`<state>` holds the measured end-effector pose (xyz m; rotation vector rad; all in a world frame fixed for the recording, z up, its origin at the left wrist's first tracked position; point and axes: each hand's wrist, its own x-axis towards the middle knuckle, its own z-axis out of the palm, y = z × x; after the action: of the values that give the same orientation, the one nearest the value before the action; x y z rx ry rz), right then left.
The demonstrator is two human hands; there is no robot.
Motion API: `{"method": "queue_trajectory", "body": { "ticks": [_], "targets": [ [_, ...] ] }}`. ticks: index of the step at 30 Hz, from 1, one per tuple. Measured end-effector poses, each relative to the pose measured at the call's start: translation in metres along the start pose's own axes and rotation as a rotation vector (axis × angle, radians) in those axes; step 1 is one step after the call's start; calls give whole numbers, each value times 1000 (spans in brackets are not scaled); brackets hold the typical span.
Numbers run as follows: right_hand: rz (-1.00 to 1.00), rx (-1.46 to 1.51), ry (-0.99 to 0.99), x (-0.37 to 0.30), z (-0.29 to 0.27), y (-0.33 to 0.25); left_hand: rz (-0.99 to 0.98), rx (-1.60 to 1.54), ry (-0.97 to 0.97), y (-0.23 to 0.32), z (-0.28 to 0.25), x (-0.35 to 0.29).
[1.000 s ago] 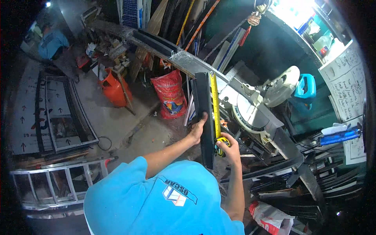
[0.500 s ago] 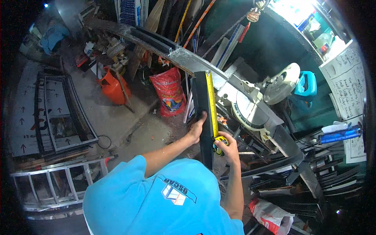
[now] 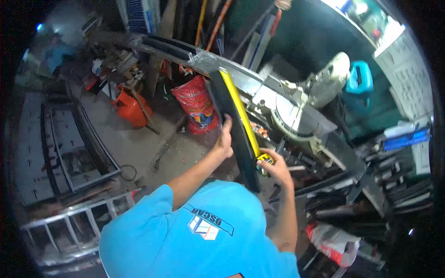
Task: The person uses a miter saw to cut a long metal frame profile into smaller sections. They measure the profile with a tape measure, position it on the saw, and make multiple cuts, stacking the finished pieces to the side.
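Orange container (image 3: 131,109), left of frame: can't tell contents. Red sack (image 3: 197,104), above and left of centre: upright, contents hidden. Left hand (image 3: 224,140), mid-frame: fingers gripping left edge of black profile (image 3: 237,134) around mid-length. Profile sits centre frame, directly right of those fingers; long axis runs upper left to lower right. Yellow tape blade (image 3: 240,113) lies along its right edge. Right hand (image 3: 279,170): fingers wrapped round tape case (image 3: 263,158), nearer profile's lower end. White-and-red bag (image 3: 336,243), lower right; teal jug (image 3: 367,78), upper right: contents not visible.
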<state>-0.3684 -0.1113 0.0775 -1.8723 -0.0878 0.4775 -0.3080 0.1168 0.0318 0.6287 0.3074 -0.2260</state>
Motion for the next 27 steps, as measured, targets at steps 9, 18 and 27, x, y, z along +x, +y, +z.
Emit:
{"method": "queue_trajectory", "body": {
  "ticks": [9, 18, 27],
  "targets": [
    [75, -245, -80, -42, -61, 9, 182, 53, 337, 111, -60, 34],
    [53, -305, -43, -39, -56, 17, 116, 105, 278, 125, -74, 54],
    [84, -311, -52, -32, -50, 28, 95, 157, 284, 123, -73, 55]
  ]
}}
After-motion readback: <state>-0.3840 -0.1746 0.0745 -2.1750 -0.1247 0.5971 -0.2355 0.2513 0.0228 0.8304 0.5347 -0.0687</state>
